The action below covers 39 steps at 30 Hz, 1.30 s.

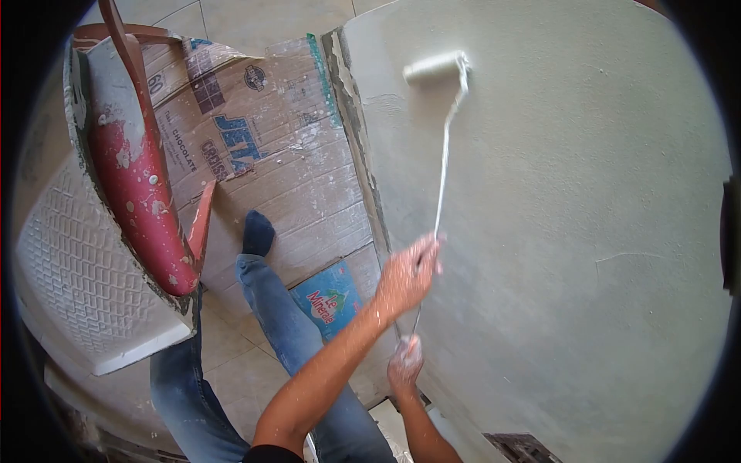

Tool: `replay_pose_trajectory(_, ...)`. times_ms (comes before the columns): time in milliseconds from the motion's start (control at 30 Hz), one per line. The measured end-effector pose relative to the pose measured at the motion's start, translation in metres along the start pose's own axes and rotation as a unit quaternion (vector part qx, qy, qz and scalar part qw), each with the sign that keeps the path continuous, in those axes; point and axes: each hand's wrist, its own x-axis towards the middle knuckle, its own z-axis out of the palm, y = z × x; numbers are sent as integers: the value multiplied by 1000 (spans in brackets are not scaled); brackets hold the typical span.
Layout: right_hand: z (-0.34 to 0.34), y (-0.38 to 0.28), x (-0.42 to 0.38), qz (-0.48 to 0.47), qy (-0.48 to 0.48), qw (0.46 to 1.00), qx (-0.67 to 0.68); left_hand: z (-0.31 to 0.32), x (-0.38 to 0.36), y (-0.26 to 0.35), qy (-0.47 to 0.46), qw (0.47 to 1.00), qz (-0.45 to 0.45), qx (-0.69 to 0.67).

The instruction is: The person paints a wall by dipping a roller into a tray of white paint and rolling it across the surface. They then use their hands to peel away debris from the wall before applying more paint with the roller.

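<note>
A paint roller (434, 68) lies against the pale grey-green wall (556, 185), near its upper left part. Its long, paint-coated metal rod runs down to my hands. My left hand (407, 276) is wrapped round the rod, slightly blurred. Below it, my right hand (405, 361), spotted with white paint, is closed round the roller's lower end. The handle itself is mostly hidden by my fingers.
At the left, a white paint tray (85, 262) with a ribbed surface stands by a red, paint-splashed plastic piece (143, 201). Flattened cardboard (309, 177) covers the tiled floor beside the wall. A blue printed sheet (328, 299) lies near my jeans-clad legs (282, 316).
</note>
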Motion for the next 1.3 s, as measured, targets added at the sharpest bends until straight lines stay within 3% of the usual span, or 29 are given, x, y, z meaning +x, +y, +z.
replay_pose_trajectory(167, 7, -104, 85, 10, 17, 994, 105, -30, 73, 47, 51, 997, 48, -17)
replay_pose_trajectory(267, 9, -72, 56, -55, -8, 997, 54, -33, 56, 41, 31, 999, 20, 1)
replay_pose_trajectory(333, 5, -37, 11, -20, -19, 999, 22, -16, 11, 15, 8, 1000, -11, 10)
replay_pose_trajectory(400, -3, -6, -29, -51, -5, 999, 4, 4, -22, -4, 4, 1000, -9, -9)
replay_pose_trajectory(500, -9, 3, -42, 29, -13, 999, 38, 14, -36, -9, 8, 1000, 8, -18)
replay_pose_trajectory(567, -7, -15, 0, -13, -11, 1000, 15, 2, 1, 10, 12, 999, 40, -8)
replay_pose_trajectory(633, 0, -71, 56, 13, -26, 999, 41, -16, 45, 38, 63, 992, 104, 30)
replay_pose_trajectory(700, 18, -97, 90, -26, 22, 994, 107, -33, 74, 65, 58, 995, 82, 9)
replay_pose_trajectory(800, 13, -121, 79, 19, 3, 984, 178, -28, 75, 61, 71, 994, 81, -35)
replay_pose_trajectory(967, 11, -33, 21, -29, -54, 997, 46, -7, 14, 17, 53, 997, 22, -45)
replay_pose_trajectory(1033, 0, -10, -7, 31, -75, 997, -10, 5, -12, -1, 22, 999, -30, -21)
replay_pose_trajectory(1133, -10, 24, -36, 37, -48, 998, 9, 23, -41, -29, -11, 998, -62, 6)
replay_pose_trajectory(1233, -16, 39, -36, 51, -63, 997, -18, 28, -44, -28, 42, 997, -35, -51)
replay_pose_trajectory(1300, -9, 35, -22, 11, -65, 997, -26, 20, -33, -22, 64, 996, -13, -64)
